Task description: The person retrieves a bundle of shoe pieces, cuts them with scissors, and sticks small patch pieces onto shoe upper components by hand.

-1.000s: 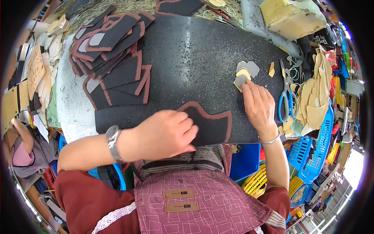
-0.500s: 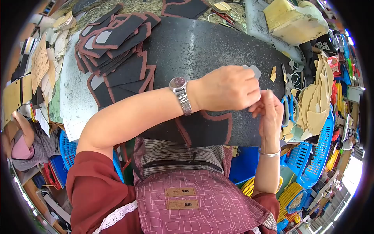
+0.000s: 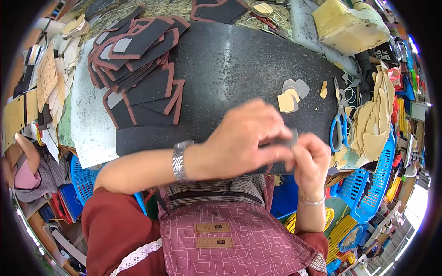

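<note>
My left hand (image 3: 251, 135), with a watch on its wrist, is in front of my body and smeared by motion. Its thumb and fingers come together at a small grey piece (image 3: 293, 137). Curled fingers of my right hand (image 3: 313, 158) pinch the same piece from the right. Just beyond lie small grey pieces (image 3: 301, 88) and cream pieces (image 3: 286, 102) on the black cutting mat (image 3: 212, 60). To the left is a fanned stack of black panels (image 3: 149, 85) with reddish-brown edges. My left hand and forearm cover the mat's near part.
Blue-handled scissors (image 3: 340, 126) lie right of my hands, beside a pile of beige cut pieces (image 3: 372, 122). A yellowish foam block (image 3: 350, 27) stands at the back right. Blue baskets (image 3: 368, 195) are below the table's right edge. Another person's arm (image 3: 28, 154) shows at far left.
Both hands have moved nearer my body, the left one also leftwards. Grey and cream pieces behind them are now uncovered. The dark panel near the front edge is now mostly hidden.
</note>
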The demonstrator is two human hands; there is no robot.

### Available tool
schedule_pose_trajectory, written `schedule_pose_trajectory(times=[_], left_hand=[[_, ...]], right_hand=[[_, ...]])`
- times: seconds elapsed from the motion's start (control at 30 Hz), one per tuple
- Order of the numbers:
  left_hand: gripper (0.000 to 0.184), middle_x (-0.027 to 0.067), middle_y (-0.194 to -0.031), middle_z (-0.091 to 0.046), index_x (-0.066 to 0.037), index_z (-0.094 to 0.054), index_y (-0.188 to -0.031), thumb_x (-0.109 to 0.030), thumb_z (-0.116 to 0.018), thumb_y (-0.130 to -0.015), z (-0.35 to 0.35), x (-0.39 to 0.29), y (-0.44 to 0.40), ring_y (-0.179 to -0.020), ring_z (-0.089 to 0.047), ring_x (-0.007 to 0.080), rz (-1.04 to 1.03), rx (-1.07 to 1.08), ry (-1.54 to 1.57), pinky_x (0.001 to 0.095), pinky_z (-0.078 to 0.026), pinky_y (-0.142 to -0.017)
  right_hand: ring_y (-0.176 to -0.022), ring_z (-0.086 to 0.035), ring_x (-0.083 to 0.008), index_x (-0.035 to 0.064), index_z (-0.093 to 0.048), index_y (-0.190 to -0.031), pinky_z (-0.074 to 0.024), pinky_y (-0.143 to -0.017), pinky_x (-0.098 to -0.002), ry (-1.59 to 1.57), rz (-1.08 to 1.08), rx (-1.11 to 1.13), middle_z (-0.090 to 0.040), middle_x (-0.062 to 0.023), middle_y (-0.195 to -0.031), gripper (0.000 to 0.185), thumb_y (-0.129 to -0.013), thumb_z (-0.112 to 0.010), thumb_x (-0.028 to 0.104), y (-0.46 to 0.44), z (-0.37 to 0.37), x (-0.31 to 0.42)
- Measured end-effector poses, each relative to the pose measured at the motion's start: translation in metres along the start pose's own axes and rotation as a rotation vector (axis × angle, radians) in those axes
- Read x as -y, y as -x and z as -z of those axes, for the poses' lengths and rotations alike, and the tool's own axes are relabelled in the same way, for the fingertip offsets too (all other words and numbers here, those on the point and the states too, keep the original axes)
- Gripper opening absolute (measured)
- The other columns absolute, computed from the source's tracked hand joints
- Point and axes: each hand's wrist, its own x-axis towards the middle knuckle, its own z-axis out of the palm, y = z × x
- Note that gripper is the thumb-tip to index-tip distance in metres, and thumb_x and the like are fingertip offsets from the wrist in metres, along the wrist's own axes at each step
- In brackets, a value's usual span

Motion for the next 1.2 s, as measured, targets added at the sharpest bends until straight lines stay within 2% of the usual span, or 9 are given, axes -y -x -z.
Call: schedule_pose_trajectory(times=[0.17,0.4,0.5,0.57,0.67,0.7,0.8,1.13,1.2], left_hand=[[0.02,0.009,-0.09,-0.066,0.001,-0.063,-0.094,-0.004,-0.07,-0.077,-0.002,-0.028,0.05,-0.081,-0.063,0.0148,0.441,0.067,0.689,0.025,-0.05,-0.071],[0.039,0.0123,-0.079,-0.064,0.0,-0.042,-0.121,0.003,-0.056,-0.084,0.024,-0.032,0.083,-0.058,-0.063,0.0125,1.052,0.134,1.356,0.0231,-0.053,-0.053],[0.049,0.0117,-0.08,-0.064,-0.001,-0.035,-0.126,-0.001,-0.06,-0.084,0.011,-0.027,0.082,-0.06,-0.063,0.0123,1.11,0.351,1.469,0.0221,-0.052,-0.054],[0.055,0.0107,-0.082,-0.064,-0.002,-0.032,-0.128,-0.006,-0.064,-0.084,0.005,-0.021,0.088,-0.066,-0.063,0.0128,1.053,0.402,1.609,0.024,-0.052,-0.058],[0.051,0.01,-0.085,-0.064,-0.002,-0.04,-0.123,-0.012,-0.068,-0.082,0.015,-0.032,0.097,-0.07,-0.063,0.0157,0.634,0.217,0.754,0.0263,-0.051,-0.06],[0.038,0.0082,-0.088,-0.063,-0.003,-0.053,-0.11,-0.018,-0.069,-0.079,0.011,-0.025,0.103,-0.071,-0.06,0.0165,0.151,0.071,0.024,0.0243,-0.046,-0.057],[0.029,0.0083,-0.086,-0.06,-0.002,-0.061,-0.095,-0.021,-0.061,-0.074,0.004,-0.018,0.113,-0.074,-0.054,0.0175,-0.154,0.161,-0.83,0.0225,-0.039,-0.054],[0.031,0.0151,-0.086,-0.054,0.001,-0.056,-0.085,-0.025,-0.064,-0.071,-0.003,-0.005,0.106,-0.106,-0.053,0.0363,-0.121,0.294,-0.733,0.0413,-0.047,-0.089],[0.033,0.0157,-0.085,-0.053,0.001,-0.055,-0.086,-0.026,-0.065,-0.069,-0.008,-0.006,0.102,-0.105,-0.053,0.0375,-0.102,0.256,-0.731,0.0412,-0.048,-0.088]], right_hand=[[-0.053,-0.052,-0.006,-0.0001,-0.057,-0.067,-0.0391,-0.045,-0.0215,-0.067,0.064,0.185,-0.058,-0.0035,-0.06,0.016,-0.078,-0.068,0.004,0.03,-0.015,-0.009],[-0.045,-0.051,-0.0133,0.0046,-0.06,-0.075,-0.0408,-0.044,-0.0277,0.711,-0.028,0.346,-0.052,-0.0027,-0.05,0.016,-0.07,-0.074,0.01,0.048,-0.005,-0.028],[-0.071,-0.058,-0.0168,0.0038,-0.033,-0.128,-0.0457,-0.071,-0.0339,0.364,0.288,0.427,-0.063,-0.0069,-0.073,0.066,-0.073,-0.069,0.002,0.041,-0.016,-0.019],[-0.077,-0.059,-0.016,0.004,-0.031,-0.127,-0.0465,-0.072,-0.0304,0.109,0.375,0.374,-0.061,-0.0084,-0.083,0.066,-0.073,-0.068,-0.005,0.034,-0.024,-0.02],[-0.077,-0.058,-0.0139,0.0045,-0.022,-0.129,-0.0464,-0.07,-0.0247,-0.2,0.09,0.016,-0.057,-0.0077,-0.085,0.068,-0.076,-0.062,-0.009,0.028,-0.032,-0.017],[-0.074,-0.058,-0.0119,0.0044,-0.024,-0.129,-0.0471,-0.069,-0.0225,-0.103,-0.001,0.015,-0.056,-0.0061,-0.083,0.063,-0.079,-0.059,-0.009,0.014,-0.029,-0.013],[-0.074,-0.057,-0.0089,0.0036,-0.025,-0.129,-0.0484,-0.066,-0.0223,-0.03,-0.2,0.135,-0.057,-0.0055,-0.082,0.061,-0.08,-0.059,-0.007,-0.012,-0.045,-0.022],[-0.062,-0.055,-0.0063,0.0008,-0.037,-0.118,-0.0457,-0.053,-0.0212,0.552,-0.006,0.088,-0.057,-0.0036,-0.074,0.046,-0.078,-0.06,-0.004,-0.017,-0.068,-0.042],[-0.061,-0.062,-0.0256,0.0032,-0.044,-0.11,-0.0482,-0.051,-0.0341,0.844,0.194,0.121,-0.059,-0.0093,-0.071,0.039,-0.075,-0.062,0.0,-0.016,-0.069,-0.045]])
